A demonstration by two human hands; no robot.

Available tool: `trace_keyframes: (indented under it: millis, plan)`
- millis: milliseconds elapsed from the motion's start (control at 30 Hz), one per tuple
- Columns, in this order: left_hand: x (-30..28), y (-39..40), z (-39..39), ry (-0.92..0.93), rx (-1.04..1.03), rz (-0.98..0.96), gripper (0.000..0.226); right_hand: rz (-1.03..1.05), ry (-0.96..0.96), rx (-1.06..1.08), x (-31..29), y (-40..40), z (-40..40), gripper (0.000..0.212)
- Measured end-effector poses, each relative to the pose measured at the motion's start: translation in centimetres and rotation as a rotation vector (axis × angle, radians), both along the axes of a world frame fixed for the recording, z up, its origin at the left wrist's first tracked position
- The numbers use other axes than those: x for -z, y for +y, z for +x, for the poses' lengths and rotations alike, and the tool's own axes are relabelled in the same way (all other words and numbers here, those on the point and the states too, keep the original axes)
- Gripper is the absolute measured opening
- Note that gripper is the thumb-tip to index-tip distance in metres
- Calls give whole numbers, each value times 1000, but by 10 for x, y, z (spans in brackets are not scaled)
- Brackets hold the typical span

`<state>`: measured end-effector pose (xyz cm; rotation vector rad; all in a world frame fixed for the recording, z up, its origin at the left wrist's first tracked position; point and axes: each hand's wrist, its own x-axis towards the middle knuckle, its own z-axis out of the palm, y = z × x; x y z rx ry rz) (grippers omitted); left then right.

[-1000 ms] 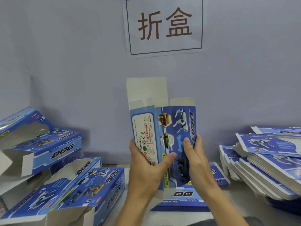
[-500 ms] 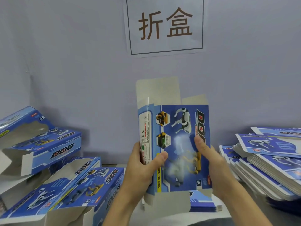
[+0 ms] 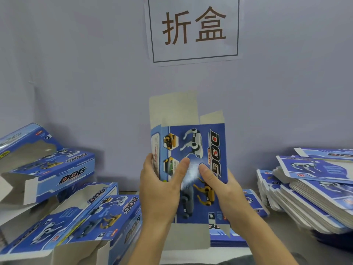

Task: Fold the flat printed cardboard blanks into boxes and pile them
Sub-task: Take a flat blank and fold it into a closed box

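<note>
- The person held one printed blank (image 3: 193, 169) upright in front of the chest, above the table (image 3: 286, 236), with the dog artwork facing them, presumably so the creases could be seen while the sleeve was squared up.
- The left hand (image 3: 160, 192) gripped the blank's left edge, thumb across the front panel and fingers behind, which braced the narrow side panel.
- The right hand (image 3: 219, 190) gripped the right edge the same way, its thumb pressed on the front near the "DOG" lettering; both thumbs sat close together, likely pushing the panel flat.
- Grey end flaps stood open at top and bottom, so I judged the box only part-formed.
- Folded boxes (image 3: 66, 213) lay heaped on the left, ends still open, within easy reach for piling.
- A thick stack of flat blanks (image 3: 313, 190) sat on the right as the supply, with one more flat blank (image 3: 254, 205) lying under the hands.
- A paper sign (image 3: 193, 28) hung on the wall behind.
</note>
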<state>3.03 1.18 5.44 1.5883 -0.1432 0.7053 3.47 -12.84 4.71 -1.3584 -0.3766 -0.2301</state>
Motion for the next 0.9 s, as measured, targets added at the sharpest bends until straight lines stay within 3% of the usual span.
trace_keyframes:
  millis: [100, 233, 333, 400, 467, 633, 800, 900]
  plan:
    - [1, 0, 1, -62, 36, 15, 56, -98, -86, 137, -1, 2, 2, 83]
    - [3, -3, 1, -59, 86, 53, 45, -98, -68, 104, -3, -7, 4, 86]
    - [4, -5, -1, -53, 127, 141, 57, -70, -82, 100, -8, -16, 3, 87]
    - [4, -9, -2, -52, 182, 207, 74, -53, -159, 208, -13, -21, 1, 88]
    - [4, -12, -3, -97, 242, 207, 74, -49, -256, 283, -19, -24, -1, 78]
    - [-6, -7, -8, -160, 251, -10, 57, -75, -303, 173, -21, -17, -7, 63]
    - [-27, 7, -15, -188, 70, -236, 65, -186, -367, 6, -23, 6, -17, 54]
    - [-34, 14, -17, -209, 14, -264, 30, -203, -375, -24, -26, 11, -22, 54]
